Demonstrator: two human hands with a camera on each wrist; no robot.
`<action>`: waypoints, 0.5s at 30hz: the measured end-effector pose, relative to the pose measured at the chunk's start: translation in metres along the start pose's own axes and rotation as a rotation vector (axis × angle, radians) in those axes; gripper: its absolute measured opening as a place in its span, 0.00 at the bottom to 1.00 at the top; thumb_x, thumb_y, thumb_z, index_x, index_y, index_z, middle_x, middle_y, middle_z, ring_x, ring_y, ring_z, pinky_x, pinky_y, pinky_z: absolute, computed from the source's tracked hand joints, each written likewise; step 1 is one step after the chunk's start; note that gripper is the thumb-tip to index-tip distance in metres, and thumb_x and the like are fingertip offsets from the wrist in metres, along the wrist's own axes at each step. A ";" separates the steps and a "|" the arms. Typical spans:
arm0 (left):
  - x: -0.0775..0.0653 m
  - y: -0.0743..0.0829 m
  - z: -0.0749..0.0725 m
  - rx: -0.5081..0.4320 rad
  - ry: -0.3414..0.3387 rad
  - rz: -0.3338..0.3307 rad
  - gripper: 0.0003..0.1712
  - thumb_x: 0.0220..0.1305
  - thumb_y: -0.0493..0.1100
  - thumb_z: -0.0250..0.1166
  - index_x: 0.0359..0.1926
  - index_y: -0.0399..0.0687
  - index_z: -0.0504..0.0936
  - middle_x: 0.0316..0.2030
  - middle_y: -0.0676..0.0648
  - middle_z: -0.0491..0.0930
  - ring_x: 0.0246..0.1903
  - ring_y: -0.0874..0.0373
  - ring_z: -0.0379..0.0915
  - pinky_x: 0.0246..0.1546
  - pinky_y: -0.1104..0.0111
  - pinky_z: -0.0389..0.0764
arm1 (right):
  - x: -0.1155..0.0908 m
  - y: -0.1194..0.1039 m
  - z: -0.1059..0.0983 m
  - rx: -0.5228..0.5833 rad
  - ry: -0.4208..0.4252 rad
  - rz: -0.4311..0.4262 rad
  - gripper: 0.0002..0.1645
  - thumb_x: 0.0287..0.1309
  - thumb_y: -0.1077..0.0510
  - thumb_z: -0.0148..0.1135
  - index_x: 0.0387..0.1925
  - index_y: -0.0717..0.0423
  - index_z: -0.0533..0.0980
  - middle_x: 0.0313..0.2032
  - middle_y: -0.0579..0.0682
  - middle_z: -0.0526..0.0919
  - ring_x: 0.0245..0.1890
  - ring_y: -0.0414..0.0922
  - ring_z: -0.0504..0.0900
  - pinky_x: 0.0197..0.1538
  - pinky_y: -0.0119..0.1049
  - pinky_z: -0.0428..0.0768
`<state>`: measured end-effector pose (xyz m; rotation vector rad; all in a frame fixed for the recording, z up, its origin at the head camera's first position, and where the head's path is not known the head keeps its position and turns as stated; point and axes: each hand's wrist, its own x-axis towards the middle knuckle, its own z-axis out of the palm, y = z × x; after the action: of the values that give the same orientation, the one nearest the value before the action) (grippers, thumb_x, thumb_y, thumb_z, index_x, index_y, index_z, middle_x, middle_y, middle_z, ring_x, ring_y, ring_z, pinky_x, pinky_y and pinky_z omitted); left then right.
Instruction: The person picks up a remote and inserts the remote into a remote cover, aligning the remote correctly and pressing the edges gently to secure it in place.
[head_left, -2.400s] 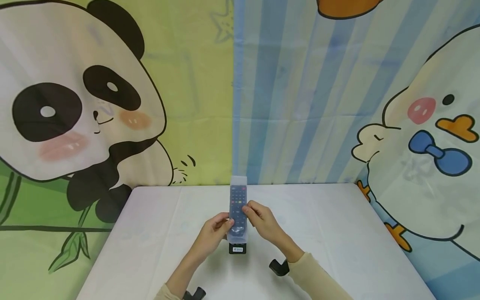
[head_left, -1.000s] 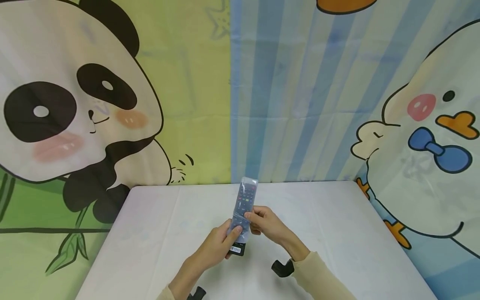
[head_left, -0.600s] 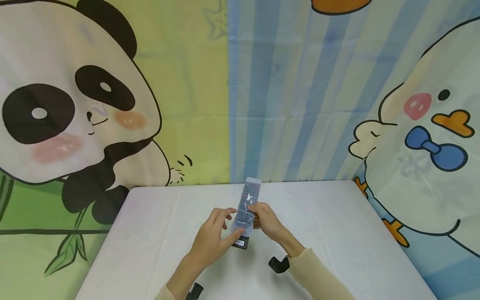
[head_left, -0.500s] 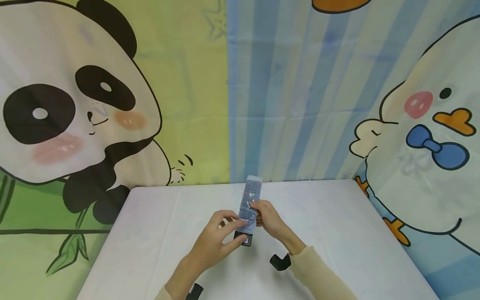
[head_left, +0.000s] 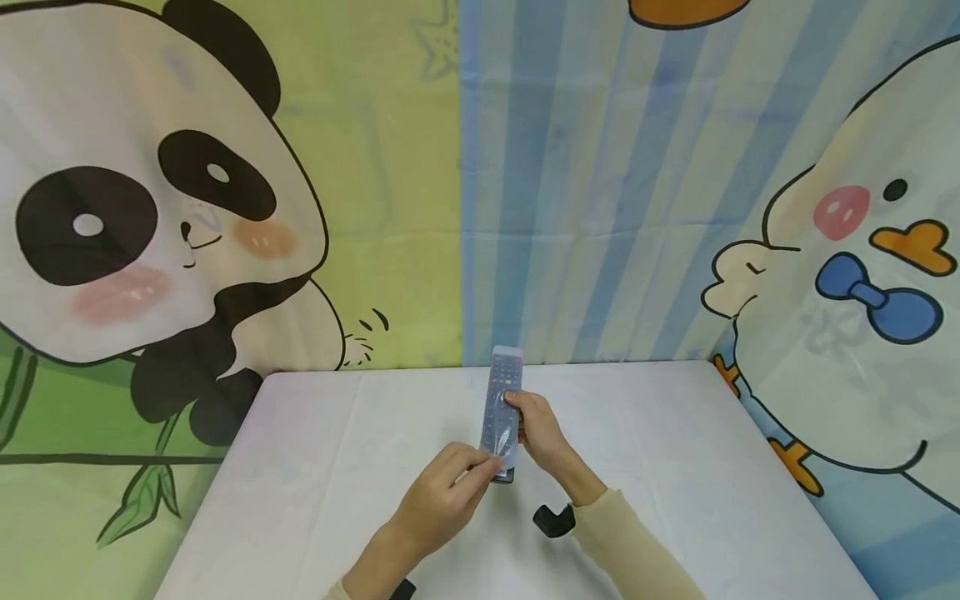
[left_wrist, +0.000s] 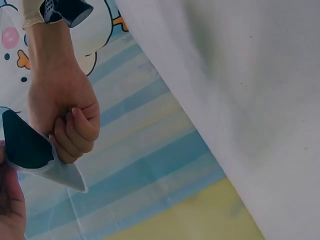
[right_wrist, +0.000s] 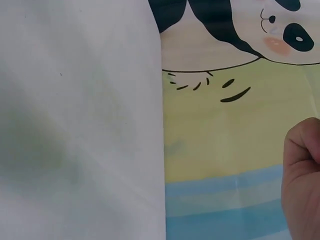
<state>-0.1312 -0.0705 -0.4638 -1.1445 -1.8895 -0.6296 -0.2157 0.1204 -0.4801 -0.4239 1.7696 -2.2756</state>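
A remote control (head_left: 501, 408) in a clear plastic sleeve is held up over the table, its button side facing the head camera. My right hand (head_left: 546, 433) grips it by the right side, thumb on the front and the other fingers curled behind. My left hand (head_left: 442, 496) pinches the sleeve's lower edge with thumb and forefinger. A short black end of the remote sticks out below the sleeve. In the left wrist view the dark remote end (left_wrist: 27, 142) sits inside the sleeve's mouth, with the right hand's curled fingers (left_wrist: 75, 132) against it.
Below the hands is a table with a white cover (head_left: 315, 492). Behind it hangs a cloth printed with a panda (head_left: 247, 325) and a white duck (head_left: 832, 367). A black wrist device (head_left: 555, 521) shows at my right sleeve.
My left hand has let go of the remote's lower part, spread its fingers, then pinched the sleeve's bottom edge. The remote has shifted up and right, and less of its black end shows.
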 end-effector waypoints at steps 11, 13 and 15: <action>-0.021 -0.008 0.009 -0.743 -0.272 -0.888 0.16 0.72 0.52 0.63 0.50 0.46 0.80 0.34 0.54 0.81 0.24 0.62 0.75 0.21 0.71 0.76 | -0.003 -0.014 -0.011 -0.185 -0.189 0.002 0.26 0.76 0.47 0.43 0.43 0.68 0.73 0.25 0.49 0.82 0.25 0.38 0.82 0.29 0.31 0.79; -0.023 -0.009 0.008 -0.925 -0.417 -0.965 0.17 0.74 0.53 0.60 0.41 0.42 0.82 0.21 0.52 0.80 0.15 0.61 0.72 0.14 0.73 0.71 | -0.004 -0.014 -0.009 -0.200 -0.238 -0.011 0.28 0.78 0.46 0.40 0.43 0.70 0.71 0.22 0.48 0.76 0.22 0.36 0.76 0.28 0.30 0.74; -0.023 -0.008 0.008 -1.043 -0.473 -0.966 0.19 0.76 0.52 0.58 0.34 0.41 0.80 0.15 0.52 0.76 0.11 0.62 0.67 0.11 0.75 0.65 | -0.004 -0.014 -0.008 -0.218 -0.263 -0.029 0.30 0.80 0.44 0.37 0.44 0.70 0.69 0.19 0.46 0.68 0.19 0.34 0.67 0.25 0.29 0.67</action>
<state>-0.1355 -0.0793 -0.4876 -0.8994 -2.5715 -2.2236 -0.2151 0.1325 -0.4691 -0.7547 1.8866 -1.9434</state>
